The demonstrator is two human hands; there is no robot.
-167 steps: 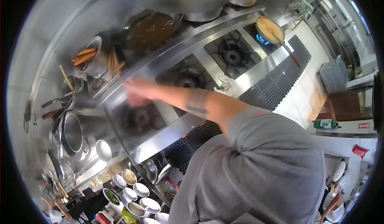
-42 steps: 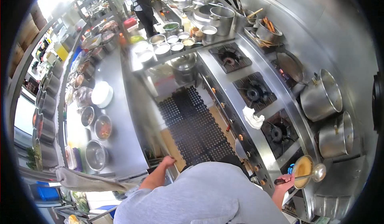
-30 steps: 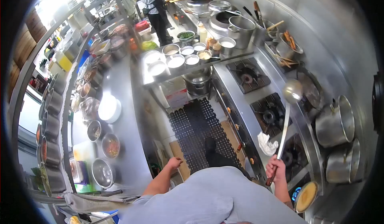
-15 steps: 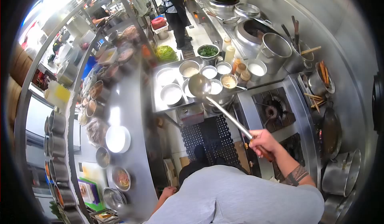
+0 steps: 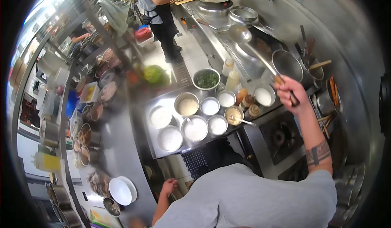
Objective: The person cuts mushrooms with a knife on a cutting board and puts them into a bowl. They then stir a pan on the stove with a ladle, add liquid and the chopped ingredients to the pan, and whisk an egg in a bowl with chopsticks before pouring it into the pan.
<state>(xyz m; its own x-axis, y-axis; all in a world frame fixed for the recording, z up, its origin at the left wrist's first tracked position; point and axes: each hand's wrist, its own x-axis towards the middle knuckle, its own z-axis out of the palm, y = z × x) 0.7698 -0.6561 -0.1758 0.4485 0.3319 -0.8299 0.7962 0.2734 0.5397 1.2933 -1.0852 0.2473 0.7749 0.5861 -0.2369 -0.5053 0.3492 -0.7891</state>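
Note:
My right hand [image 5: 291, 91] is wrapped round the wooden handle of a long metal ladle [image 5: 260, 55]. The ladle's round bowl points away from me, above the near edge of a dark wok [image 5: 264, 44] on the range. My left hand [image 5: 169, 186] hangs low beside my body near the left counter, its fingers loosely curled with nothing seen in them. Between the hands, a steel tray [image 5: 151, 138] carries several metal bowls of white and pale powders. One bowl of pale yellow paste [image 5: 233, 113] has a spoon [image 5: 246, 122] in it.
A pot of chopped greens [image 5: 206, 80], squeeze bottles [image 5: 232, 80] and a bowl of white powder [image 5: 264, 95] stand beyond the tray. A gas burner [image 5: 279, 136] is at right. White plates [image 5: 121, 190] sit on the left counter. A co-worker [image 5: 157, 18] stands at the far range.
My right hand has raised the ladle and carried it forward, from over the bowls to the wok. My view has shifted, and the tray appears nearer. The left hand shows more fully.

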